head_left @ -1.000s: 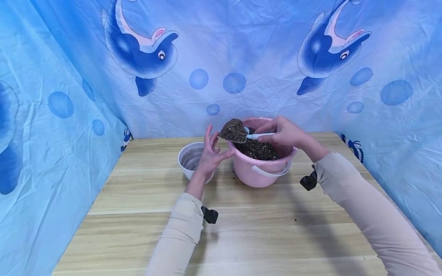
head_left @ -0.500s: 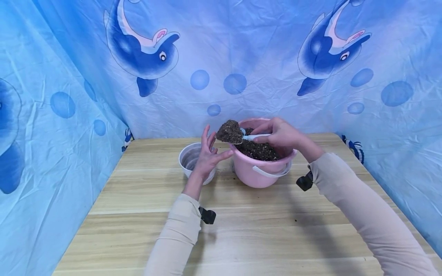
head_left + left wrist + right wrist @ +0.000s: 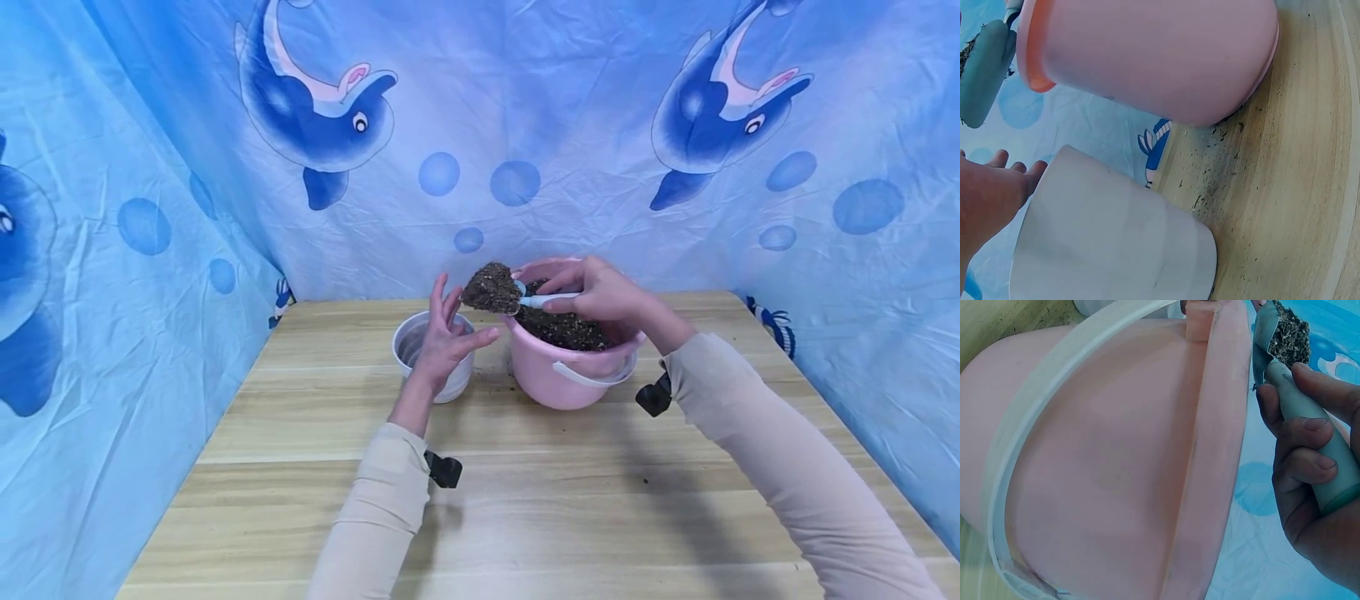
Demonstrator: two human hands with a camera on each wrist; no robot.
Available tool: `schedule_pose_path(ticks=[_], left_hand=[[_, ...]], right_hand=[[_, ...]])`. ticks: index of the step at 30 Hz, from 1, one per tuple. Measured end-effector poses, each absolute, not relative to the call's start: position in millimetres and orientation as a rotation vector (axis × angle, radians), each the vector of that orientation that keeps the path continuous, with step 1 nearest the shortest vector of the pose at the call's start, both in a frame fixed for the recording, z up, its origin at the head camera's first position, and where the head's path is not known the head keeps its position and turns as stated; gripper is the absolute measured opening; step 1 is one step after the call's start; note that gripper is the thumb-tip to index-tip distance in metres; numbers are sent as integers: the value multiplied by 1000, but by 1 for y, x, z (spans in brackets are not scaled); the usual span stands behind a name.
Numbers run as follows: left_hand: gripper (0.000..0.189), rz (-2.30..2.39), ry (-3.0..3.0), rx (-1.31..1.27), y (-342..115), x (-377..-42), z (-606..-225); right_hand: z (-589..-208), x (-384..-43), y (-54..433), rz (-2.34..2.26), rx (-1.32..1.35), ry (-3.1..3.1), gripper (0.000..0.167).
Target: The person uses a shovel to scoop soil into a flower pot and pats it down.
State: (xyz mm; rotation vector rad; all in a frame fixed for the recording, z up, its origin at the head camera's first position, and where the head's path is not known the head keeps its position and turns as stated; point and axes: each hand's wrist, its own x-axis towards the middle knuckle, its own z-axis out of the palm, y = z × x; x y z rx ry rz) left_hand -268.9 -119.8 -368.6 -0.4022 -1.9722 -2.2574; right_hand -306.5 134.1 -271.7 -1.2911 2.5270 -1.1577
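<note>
My right hand (image 3: 603, 292) grips the pale blue-green handle of a small garden trowel (image 3: 1310, 412), fingers curled round it. Dark potting soil (image 3: 491, 288) is heaped on the trowel's blade, which is held level past the left rim of a pink bucket (image 3: 566, 379). More soil (image 3: 562, 329) lies inside that bucket. To its left stands a white flowerpot (image 3: 1110, 231), upright, with no soil showing on the part of its inside wall in view. My left hand (image 3: 442, 342) is spread at the pot's rim, fingers extended, close to the loaded blade.
A white bail handle (image 3: 592, 379) hangs down the bucket's front. Crumbs of soil (image 3: 1210, 181) are scattered on the wooden table (image 3: 525, 517) between pot and bucket. A blue dolphin-print cloth (image 3: 480, 125) closes off the back and both sides.
The right hand has carried the loaded trowel a little left, from over the bucket toward the pot. The left hand has shifted slightly left, staying spread.
</note>
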Motion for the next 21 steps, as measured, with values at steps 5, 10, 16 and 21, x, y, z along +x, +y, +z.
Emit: schedule_pose_path(ticks=[5,10,16,21], left_hand=[[119,-2246,-1990,-388,-124,-268,-369],[116,-2236,-1992,-374,-129,-267,-368],[115,-2254,-1963,-360,-134,-266,-367],[117,-2253,-1942,-372,-138,-265,-367]], right_hand=[[-271,-305,131,-1102,-1309,2541,18],[-270,-304,125,-1072,-1314,2561,19],[-272,-306,118,-978,-1320,2632,22],[-273,-308,113,-991,-1315,2624,24]])
